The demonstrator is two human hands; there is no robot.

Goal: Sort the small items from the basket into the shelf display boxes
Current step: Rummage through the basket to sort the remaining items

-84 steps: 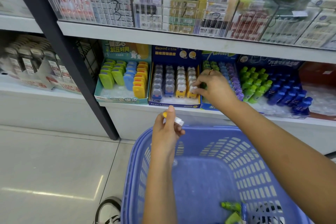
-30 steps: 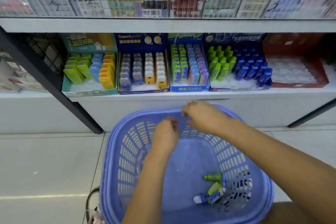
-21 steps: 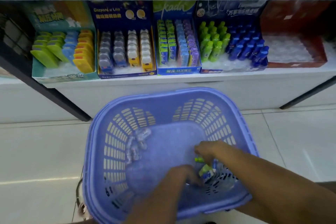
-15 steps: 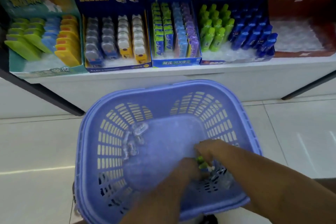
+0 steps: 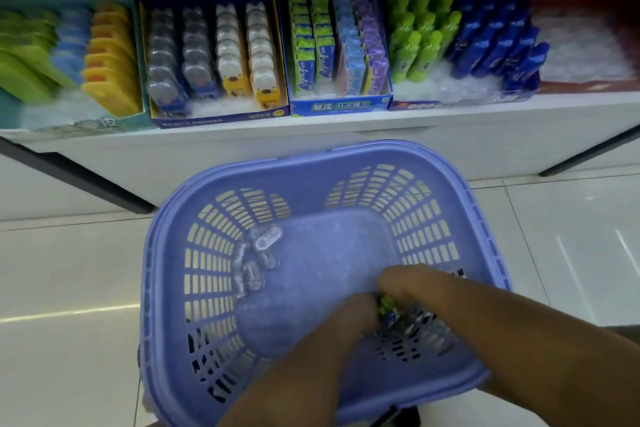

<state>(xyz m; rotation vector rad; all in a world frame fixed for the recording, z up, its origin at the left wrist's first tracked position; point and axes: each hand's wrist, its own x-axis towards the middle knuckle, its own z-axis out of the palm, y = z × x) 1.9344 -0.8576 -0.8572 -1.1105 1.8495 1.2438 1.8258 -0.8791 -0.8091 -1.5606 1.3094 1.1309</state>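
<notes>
Step in hand: pick-up from the basket [image 5: 311, 158]. Left hand [image 5: 346, 321] and right hand [image 5: 412, 284] meet over the green and blue tubes [image 5: 385, 305] at the basket floor's 4 o'clock. Fingers are curled, but through the blur it cannot be told whether they pinch. Next move, likely: a firm grip, then a lift to the tube box [image 5: 450, 102] at 1 o'clock.

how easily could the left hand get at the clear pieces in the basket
Probably yes: the clear pieces lie uncovered on the basket floor, and only bare floor separates them from the left hand.
</notes>
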